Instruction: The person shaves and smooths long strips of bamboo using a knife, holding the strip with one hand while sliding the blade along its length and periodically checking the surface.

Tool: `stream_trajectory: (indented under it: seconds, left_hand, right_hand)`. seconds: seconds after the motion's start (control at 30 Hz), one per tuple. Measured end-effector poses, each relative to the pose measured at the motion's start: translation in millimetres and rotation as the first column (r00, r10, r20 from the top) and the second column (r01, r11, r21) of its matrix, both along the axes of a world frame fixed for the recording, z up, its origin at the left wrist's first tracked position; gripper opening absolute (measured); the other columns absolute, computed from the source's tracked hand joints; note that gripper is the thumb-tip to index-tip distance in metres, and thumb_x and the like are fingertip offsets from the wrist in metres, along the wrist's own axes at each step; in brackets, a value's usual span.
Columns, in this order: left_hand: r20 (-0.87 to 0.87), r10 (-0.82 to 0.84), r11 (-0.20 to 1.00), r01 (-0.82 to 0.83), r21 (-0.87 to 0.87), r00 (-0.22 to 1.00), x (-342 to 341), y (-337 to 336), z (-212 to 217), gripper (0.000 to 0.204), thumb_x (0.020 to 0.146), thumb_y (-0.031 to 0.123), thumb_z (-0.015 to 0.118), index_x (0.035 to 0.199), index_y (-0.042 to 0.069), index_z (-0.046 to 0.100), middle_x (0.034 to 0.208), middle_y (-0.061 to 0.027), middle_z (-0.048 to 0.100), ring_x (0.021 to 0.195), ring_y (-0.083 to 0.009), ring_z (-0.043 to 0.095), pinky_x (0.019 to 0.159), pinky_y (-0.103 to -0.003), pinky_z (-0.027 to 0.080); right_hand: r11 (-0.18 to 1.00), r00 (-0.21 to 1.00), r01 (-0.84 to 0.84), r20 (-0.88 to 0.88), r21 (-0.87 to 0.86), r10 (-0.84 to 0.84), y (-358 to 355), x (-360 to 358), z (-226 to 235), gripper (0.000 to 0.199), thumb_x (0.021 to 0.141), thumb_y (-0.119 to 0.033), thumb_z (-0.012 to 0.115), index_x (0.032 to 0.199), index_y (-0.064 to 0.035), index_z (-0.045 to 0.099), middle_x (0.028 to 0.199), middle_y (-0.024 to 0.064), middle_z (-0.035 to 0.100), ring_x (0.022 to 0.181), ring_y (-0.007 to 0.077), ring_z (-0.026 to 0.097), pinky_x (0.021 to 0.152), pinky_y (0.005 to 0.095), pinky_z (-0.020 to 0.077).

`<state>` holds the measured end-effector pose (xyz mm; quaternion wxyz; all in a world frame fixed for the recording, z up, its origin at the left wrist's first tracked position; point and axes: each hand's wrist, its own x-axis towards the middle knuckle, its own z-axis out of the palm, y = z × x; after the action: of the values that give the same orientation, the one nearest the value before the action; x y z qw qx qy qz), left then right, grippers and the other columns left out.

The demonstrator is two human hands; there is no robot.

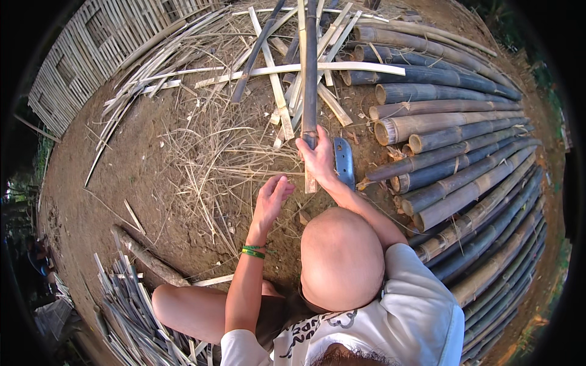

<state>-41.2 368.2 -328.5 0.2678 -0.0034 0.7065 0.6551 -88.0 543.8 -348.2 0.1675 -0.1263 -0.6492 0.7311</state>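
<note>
My right hand [318,155] is closed round the near end of a long split bamboo piece [311,73]. The piece points straight away from me, dark skin along one side and pale wood at its near tip. Just left of it, my left hand [273,198] hovers apart from the bamboo, fingers loosely bent and nothing visible in them. A blue curved object with holes [343,161] lies on the ground beside my right wrist; its kind I cannot make out.
Stacked bamboo poles [452,125] fill the right side. Pale split strips [268,70] lie crossed ahead, with thin shavings [213,171] on the dirt. Narrow slats [143,305] are heaped at lower left near a short pole [149,256]. My bent knee [342,259] rises between my arms.
</note>
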Motion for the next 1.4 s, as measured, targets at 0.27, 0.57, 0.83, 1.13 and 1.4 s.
stream_trajectory:
  seconds: [0.27, 0.57, 0.83, 1.13, 1.4]
  left_hand:
    - [0.193, 0.157, 0.977, -0.181, 0.113, 0.969, 5, 3, -32, 0.076, 0.1, 0.059, 0.043, 0.144, -0.003, 0.039, 0.136, -0.0242, 0.054, 0.126, -0.0339, 0.054, 0.105, -0.045, 0.043]
    - [0.326, 0.147, 0.937, -0.237, 0.257, 0.934, 6, 11, -58, 0.06, 0.103, 0.052, 0.04, 0.135, 0.003, 0.052, 0.125, -0.0163, 0.061, 0.112, -0.0252, 0.062, 0.096, -0.04, 0.052]
    - [0.286, 0.141, 0.98, -0.174, 0.093, 0.948, -15, -15, -56, 0.049, 0.099, 0.046, 0.058, 0.118, 0.001, 0.061, 0.08, -0.002, 0.06, 0.067, -0.015, 0.059, 0.074, -0.032, 0.055]
    - [0.455, 0.146, 0.841, -0.352, 0.411, 0.879, -30, -40, -20, 0.048, 0.1, 0.055, 0.048, 0.099, 0.007, 0.056, 0.067, -0.0003, 0.046, 0.059, -0.0158, 0.05, 0.076, -0.042, 0.052]
    - [0.192, 0.085, 0.917, -0.152, 0.368, 0.978, -38, -39, -19, 0.041, 0.102, 0.042, 0.051, 0.101, 0.002, 0.061, 0.082, -0.003, 0.059, 0.068, -0.0121, 0.056, 0.078, -0.038, 0.055]
  right_hand:
    - [0.965, 0.912, -0.207, 0.327, -0.161, 0.25, -4, -5, -39, 0.063, 0.095, -0.025, 0.064, 0.145, 0.0004, 0.035, 0.098, 0.0104, 0.065, 0.062, 0.012, 0.06, 0.048, 0.0253, 0.0479]
    - [0.878, 0.904, -0.295, 0.409, 0.377, 0.128, -53, 60, -67, 0.073, 0.096, -0.037, 0.058, 0.152, -0.0013, 0.028, 0.119, 0.0241, 0.061, 0.104, 0.0364, 0.063, 0.091, 0.0425, 0.0494]
    - [0.862, 0.945, -0.18, 0.327, 0.474, 0.017, -39, 64, -63, 0.063, 0.09, -0.028, 0.068, 0.145, -0.0092, 0.043, 0.112, 0.021, 0.064, 0.1, 0.0316, 0.064, 0.088, 0.043, 0.0495]
    - [0.949, 0.897, -0.189, 0.437, 0.252, 0.063, -12, 76, -67, 0.032, 0.089, -0.012, 0.069, 0.118, -0.0003, 0.063, 0.09, 0.0049, 0.066, 0.081, 0.0139, 0.058, 0.075, 0.0291, 0.0471]
    - [0.938, 0.9, -0.115, 0.434, 0.326, -0.04, 9, 144, -92, 0.036, 0.089, -0.016, 0.071, 0.121, -0.0018, 0.06, 0.09, 0.0029, 0.064, 0.08, 0.0128, 0.057, 0.073, 0.0298, 0.0461]
